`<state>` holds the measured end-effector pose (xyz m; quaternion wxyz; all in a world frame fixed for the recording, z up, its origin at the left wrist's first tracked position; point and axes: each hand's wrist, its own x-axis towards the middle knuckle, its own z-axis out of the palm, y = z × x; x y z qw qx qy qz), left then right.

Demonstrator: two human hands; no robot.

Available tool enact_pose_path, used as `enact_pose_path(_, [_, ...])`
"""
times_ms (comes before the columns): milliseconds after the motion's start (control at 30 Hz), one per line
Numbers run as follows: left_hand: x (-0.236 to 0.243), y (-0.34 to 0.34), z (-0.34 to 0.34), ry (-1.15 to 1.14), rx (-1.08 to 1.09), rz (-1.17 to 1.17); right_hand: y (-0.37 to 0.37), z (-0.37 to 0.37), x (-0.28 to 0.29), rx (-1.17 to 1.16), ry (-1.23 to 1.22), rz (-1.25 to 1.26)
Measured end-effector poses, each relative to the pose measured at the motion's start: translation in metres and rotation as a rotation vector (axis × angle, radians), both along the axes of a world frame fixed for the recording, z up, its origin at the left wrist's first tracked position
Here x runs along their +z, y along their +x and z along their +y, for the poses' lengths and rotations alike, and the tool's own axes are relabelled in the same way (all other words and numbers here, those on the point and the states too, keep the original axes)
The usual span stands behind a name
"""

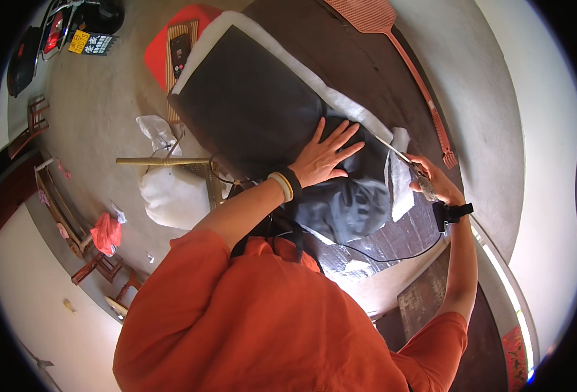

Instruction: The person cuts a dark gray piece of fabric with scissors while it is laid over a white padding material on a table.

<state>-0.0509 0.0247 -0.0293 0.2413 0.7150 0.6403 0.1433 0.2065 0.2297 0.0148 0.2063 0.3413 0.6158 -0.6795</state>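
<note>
A large black sheet of smooth fabric or leather-like material [249, 98] lies over white fluffy batting [301, 68], which sticks out along its far and right edges. My left hand [324, 157] rests flat on the black sheet with its fingers spread. Just below it the near part of the sheet is bunched into folds. On the right, my right hand [440, 184] is closed round the handles of a pair of scissors [401, 155]. The blades point up and left, at the batting along the sheet's right edge. A loose strip of batting [403, 199] hangs beside them.
The dark table [301, 26] carries a red fly swatter [414, 68] on its far right. A phone [180, 52] lies on a slatted bamboo surface by a red cover [154, 59]. Left are a bamboo chair [161, 161] and white stuffing [174, 196]. A thin cable [393, 260] runs near me.
</note>
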Motion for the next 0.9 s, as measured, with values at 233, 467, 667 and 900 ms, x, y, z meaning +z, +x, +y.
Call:
enact_pose_path(233, [-0.002,-0.001,-0.001,0.020,0.001,-0.001,-0.007,0.006,0.002,0.008,-0.004,-0.034])
enact_pose_path(467, [-0.002,-0.001,-0.003,0.032,0.014,0.006,-0.021,0.009,0.016,-0.003,-0.035,-0.341])
enact_pose_path(667, [0.001,0.000,-0.004,0.059,0.028,0.003,-0.014,0.002,0.007,-0.003,0.013,-0.037])
enact_pose_path(900, [-0.001,0.000,-0.004,0.081,0.077,-0.034,-0.031,-0.005,0.010,-0.011,0.035,-0.041])
